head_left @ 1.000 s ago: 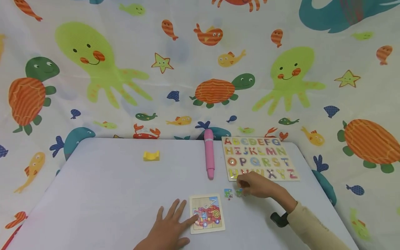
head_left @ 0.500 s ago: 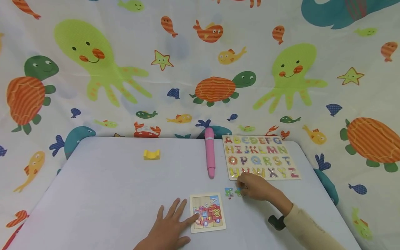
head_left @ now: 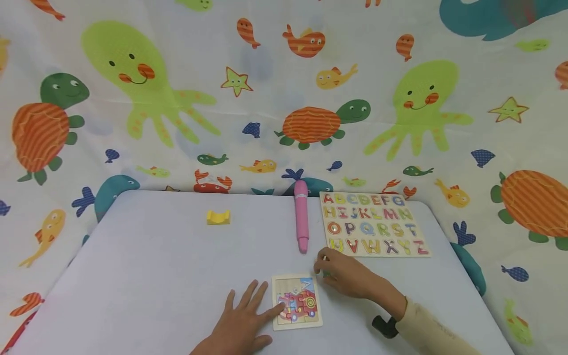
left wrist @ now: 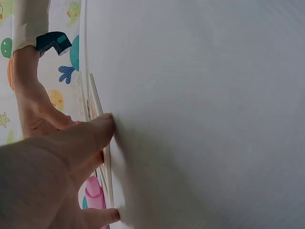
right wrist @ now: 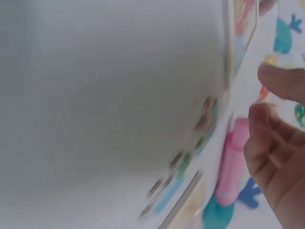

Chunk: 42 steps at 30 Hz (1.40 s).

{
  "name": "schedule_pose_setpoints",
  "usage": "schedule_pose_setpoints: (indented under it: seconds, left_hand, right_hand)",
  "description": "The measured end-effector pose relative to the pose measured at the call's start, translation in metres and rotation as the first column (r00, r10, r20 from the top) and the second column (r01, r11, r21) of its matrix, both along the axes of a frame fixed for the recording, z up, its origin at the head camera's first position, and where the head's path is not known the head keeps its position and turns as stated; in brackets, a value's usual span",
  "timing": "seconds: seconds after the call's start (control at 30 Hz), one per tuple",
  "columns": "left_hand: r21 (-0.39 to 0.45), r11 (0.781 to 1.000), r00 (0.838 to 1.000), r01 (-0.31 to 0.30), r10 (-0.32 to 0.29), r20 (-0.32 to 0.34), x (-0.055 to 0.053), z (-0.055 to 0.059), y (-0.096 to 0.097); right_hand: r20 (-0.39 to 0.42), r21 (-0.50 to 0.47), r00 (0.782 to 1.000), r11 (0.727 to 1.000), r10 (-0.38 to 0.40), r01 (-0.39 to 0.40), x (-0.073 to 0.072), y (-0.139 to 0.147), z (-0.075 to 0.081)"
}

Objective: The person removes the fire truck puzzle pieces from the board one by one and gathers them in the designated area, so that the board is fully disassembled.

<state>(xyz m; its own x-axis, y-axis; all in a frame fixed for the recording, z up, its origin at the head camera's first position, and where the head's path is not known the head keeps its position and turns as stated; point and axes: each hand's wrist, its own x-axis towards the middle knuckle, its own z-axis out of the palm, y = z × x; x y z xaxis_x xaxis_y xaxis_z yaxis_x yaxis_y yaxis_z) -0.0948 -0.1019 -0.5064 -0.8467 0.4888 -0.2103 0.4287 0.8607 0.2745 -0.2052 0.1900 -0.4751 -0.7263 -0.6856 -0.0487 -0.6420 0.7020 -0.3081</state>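
Note:
A small square wooden jigsaw puzzle (head_left: 297, 308) with a red vehicle picture lies near the front of the table; bare wood shows at its upper left. My left hand (head_left: 241, 320) lies beside it, fingers spread, thumb on its left edge. My right hand (head_left: 343, 273) hovers at the puzzle's upper right, fingers bent. In the right wrist view its thumb (right wrist: 281, 83) and fingertips stand apart with nothing between them. Below them lie two loose jigsaw pieces, one reddish piece (right wrist: 206, 121) and one green and blue piece (right wrist: 169, 183). The hand mostly hides both in the head view.
A wooden alphabet board (head_left: 372, 224) lies at the back right, just beyond the right hand. Left of it is a thick pink pen-shaped object (head_left: 301, 217). A yellow notched block (head_left: 218, 217) sits at the back left. A sea-animal cloth (head_left: 266, 98) hangs behind the table.
My right hand has shifted left, from over the right-hand loose piece to over the left one, nearer the puzzle. The left hand stays on the puzzle's edge. The head view has tilted slightly.

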Motion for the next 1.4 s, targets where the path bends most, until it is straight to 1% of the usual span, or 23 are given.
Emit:
schedule_pose_setpoints:
  seconds: [0.07, 0.13, 0.17, 0.27, 0.33, 0.4, 0.57, 0.63, 0.73, 0.83, 0.9, 0.97, 1.03, 1.1, 1.17, 1.23, 1.27, 1.33, 1.4]
  left_hand:
    - [-0.001, 1.0, 1.0, 0.006, -0.006, -0.004, 0.0, 0.0, 0.001]
    - [-0.001, 1.0, 1.0, 0.008, -0.008, -0.007, 0.0, 0.0, 0.001]
    - [0.0, 1.0, 1.0, 0.01, -0.01, -0.01, 0.0, 0.0, 0.001]
    - [-0.006, 1.0, 1.0, 0.011, -0.011, -0.016, 0.0, -0.001, 0.001]
    - [-0.01, 1.0, 1.0, 0.01, -0.01, -0.017, 0.0, -0.002, 0.0]
    - [-0.021, 1.0, 1.0, 0.01, -0.011, -0.023, 0.0, -0.002, 0.0]
    - [-0.027, 0.999, 0.999, 0.02, -0.021, -0.027, -0.001, -0.001, -0.001]
    - [-0.024, 0.999, 1.0, 0.022, -0.023, -0.022, -0.002, 0.0, -0.002]
    - [-0.026, 0.999, 1.0, 0.02, -0.02, -0.013, -0.003, 0.001, -0.002]
    - [-0.028, 1.0, 1.0, 0.013, -0.013, -0.003, -0.004, 0.002, -0.001]
    - [-0.025, 1.0, 1.0, 0.01, -0.01, -0.001, -0.004, 0.002, -0.001]
    - [-0.021, 1.0, 1.0, 0.01, -0.01, 0.001, -0.004, 0.002, 0.0]
    - [-0.013, 1.0, 1.0, 0.01, -0.01, 0.004, -0.004, 0.002, 0.001]
    - [-0.014, 1.0, 1.0, 0.007, -0.007, 0.007, -0.004, 0.002, 0.001]
    - [-0.02, 1.0, 1.0, 0.003, -0.003, 0.009, -0.004, 0.002, 0.001]
    - [-0.027, 1.0, 1.0, 0.002, -0.001, 0.005, -0.004, 0.002, 0.0]
    - [-0.029, 1.0, 1.0, 0.001, -0.001, 0.003, -0.004, 0.002, 0.0]
    - [-0.02, 1.0, 1.0, 0.003, -0.003, 0.005, -0.005, 0.002, 0.0]
    - [-0.004, 1.0, 1.0, 0.005, -0.005, 0.012, -0.005, 0.002, 0.0]
  right_hand:
    - [0.054, 0.014, 0.994, 0.995, 0.095, -0.096, 0.0, -0.01, 0.001]
    - [0.09, 0.04, 0.983, 0.986, 0.158, -0.163, -0.001, -0.018, 0.0]
    - [0.094, 0.059, 0.979, 0.98, 0.182, -0.188, -0.002, -0.021, 0.0]
    - [0.066, 0.114, 0.969, 0.963, 0.239, -0.245, -0.007, -0.026, -0.003]
    - [0.034, 0.142, 0.962, 0.952, 0.271, -0.273, -0.009, -0.029, -0.005]
    - [0.006, 0.155, 0.958, 0.946, 0.287, -0.284, -0.011, -0.03, -0.006]
    - [-0.004, 0.124, 0.956, 0.949, 0.292, -0.289, -0.011, -0.031, -0.007]
    - [0.017, 0.091, 0.961, 0.956, 0.277, -0.277, -0.011, -0.03, -0.007]
    - [0.068, 0.015, 0.968, 0.97, 0.241, -0.242, -0.012, -0.028, -0.008]
    - [0.137, -0.109, 0.974, 0.98, 0.18, -0.165, -0.014, -0.022, -0.007]
    - [0.179, -0.208, 0.974, 0.973, 0.138, -0.099, -0.016, -0.013, -0.004]
    - [0.201, -0.298, 0.975, 0.954, 0.095, -0.031, -0.02, 0.002, 0.003]
    - [0.224, -0.342, 0.973, 0.939, 0.055, 0.025, -0.024, 0.022, 0.011]
    - [0.264, -0.322, 0.964, 0.944, 0.019, 0.07, -0.029, 0.043, 0.018]
    - [0.317, -0.265, 0.948, 0.959, -0.007, 0.096, -0.032, 0.061, 0.023]
    - [0.364, -0.202, 0.931, 0.974, -0.022, 0.102, -0.033, 0.075, 0.024]
    - [0.376, -0.175, 0.926, 0.979, -0.029, 0.102, -0.034, 0.08, 0.023]
    - [0.379, -0.149, 0.925, 0.984, -0.038, 0.101, -0.034, 0.085, 0.019]
    - [0.358, -0.135, 0.932, 0.985, -0.056, 0.111, -0.034, 0.088, 0.014]
